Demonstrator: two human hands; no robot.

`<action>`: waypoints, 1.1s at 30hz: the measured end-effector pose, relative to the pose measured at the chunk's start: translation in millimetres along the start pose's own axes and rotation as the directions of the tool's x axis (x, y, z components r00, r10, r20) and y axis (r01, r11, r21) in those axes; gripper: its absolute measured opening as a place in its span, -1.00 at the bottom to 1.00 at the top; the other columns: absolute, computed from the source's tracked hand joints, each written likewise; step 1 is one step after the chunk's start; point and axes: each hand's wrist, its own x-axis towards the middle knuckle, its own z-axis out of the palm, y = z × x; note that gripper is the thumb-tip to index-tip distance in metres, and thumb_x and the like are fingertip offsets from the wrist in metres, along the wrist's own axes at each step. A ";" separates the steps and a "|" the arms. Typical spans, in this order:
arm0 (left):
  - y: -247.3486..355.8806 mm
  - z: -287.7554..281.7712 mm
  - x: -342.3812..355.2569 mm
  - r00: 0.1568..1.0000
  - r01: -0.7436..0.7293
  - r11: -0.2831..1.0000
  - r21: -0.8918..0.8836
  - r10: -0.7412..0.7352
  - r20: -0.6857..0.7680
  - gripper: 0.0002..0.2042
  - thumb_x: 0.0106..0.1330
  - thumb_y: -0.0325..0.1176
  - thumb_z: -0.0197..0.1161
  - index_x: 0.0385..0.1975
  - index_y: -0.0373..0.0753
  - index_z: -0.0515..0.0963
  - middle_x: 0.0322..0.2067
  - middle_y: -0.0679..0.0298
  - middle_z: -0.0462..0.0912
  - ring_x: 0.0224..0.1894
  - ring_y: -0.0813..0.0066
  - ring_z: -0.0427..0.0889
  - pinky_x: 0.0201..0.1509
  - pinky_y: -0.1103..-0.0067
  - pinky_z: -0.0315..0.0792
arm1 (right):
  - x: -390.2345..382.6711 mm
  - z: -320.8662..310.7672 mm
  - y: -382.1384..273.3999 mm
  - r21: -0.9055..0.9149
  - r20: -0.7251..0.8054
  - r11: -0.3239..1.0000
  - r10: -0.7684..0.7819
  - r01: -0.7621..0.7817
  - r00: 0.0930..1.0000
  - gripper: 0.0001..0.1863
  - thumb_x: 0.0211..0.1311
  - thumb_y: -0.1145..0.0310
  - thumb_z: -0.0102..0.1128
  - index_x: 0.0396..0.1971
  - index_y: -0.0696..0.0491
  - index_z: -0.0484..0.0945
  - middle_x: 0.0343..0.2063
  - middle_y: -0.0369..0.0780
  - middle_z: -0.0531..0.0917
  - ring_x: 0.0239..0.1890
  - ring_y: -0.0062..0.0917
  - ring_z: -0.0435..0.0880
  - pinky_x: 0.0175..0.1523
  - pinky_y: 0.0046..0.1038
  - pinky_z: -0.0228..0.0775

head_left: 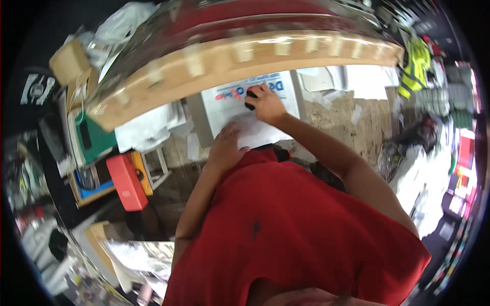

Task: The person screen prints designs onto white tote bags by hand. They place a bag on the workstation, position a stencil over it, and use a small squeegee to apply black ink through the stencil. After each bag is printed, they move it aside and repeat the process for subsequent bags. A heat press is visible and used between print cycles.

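Head view: right hand (265, 102) is gripping a small dark object (250, 99), pressing it onto the white printed box (250, 109) under the wooden bench edge (245, 53). Left hand (224, 148) is lying flat, fingers released, bracing the box's near edge. Likely mid-marking or sealing; next calls for steady bracing.

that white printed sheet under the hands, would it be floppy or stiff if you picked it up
The white printed sheet looks thin and lies flat, so it would probably flop. It seems light, likely why the left hand rests on it. Pressed by the right hand with a dark object, it may slide.
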 end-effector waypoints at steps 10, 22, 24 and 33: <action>-1.3 0.1 -9.6 0.991 0.062 0.994 -0.092 -0.072 -0.114 -0.47 0.15 -0.16 0.42 0.05 -0.32 0.50 0.29 -0.02 0.34 0.37 0.01 0.29 0.43 0.26 0.23 | 36.2 7.7 5.8 -0.103 0.113 0.981 -0.151 0.163 0.982 -0.64 0.00 0.47 0.20 -0.14 -0.11 0.65 0.02 -0.16 0.52 0.12 -0.08 0.45 -0.01 -0.09 0.50; -0.3 10.1 -15.3 0.990 0.055 0.992 -0.117 -0.069 -0.122 -0.48 0.16 -0.13 0.40 0.04 -0.32 0.51 0.29 -0.04 0.35 0.37 -0.02 0.28 0.45 0.26 0.21 | 74.3 45.8 -76.7 0.011 0.066 0.968 -0.252 0.252 0.965 -0.66 -0.09 0.50 0.21 -0.23 -0.10 0.68 -0.14 -0.15 0.57 -0.04 -0.13 0.52 -0.04 -0.19 0.55; -2.7 11.8 -16.0 0.991 0.027 0.997 -0.078 -0.037 -0.129 -0.48 0.16 -0.13 0.41 0.04 -0.32 0.51 0.30 -0.04 0.34 0.37 -0.02 0.28 0.45 0.26 0.21 | 83.9 33.6 -84.8 0.113 0.143 0.960 -0.270 0.255 0.952 -0.65 -0.14 0.54 0.19 -0.27 -0.08 0.71 -0.10 -0.15 0.62 -0.04 -0.12 0.56 0.04 -0.22 0.54; -17.7 4.6 -17.6 0.994 -0.025 0.990 -0.141 0.010 -0.108 -0.47 0.14 -0.12 0.43 0.04 -0.29 0.51 0.30 0.02 0.35 0.38 0.04 0.28 0.44 0.29 0.23 | 2.0 -36.2 61.8 -0.035 0.100 0.959 0.285 -0.282 0.953 -0.73 -0.05 0.37 0.36 -0.25 -0.02 0.71 -0.20 -0.01 0.67 -0.08 -0.10 0.64 0.06 -0.18 0.52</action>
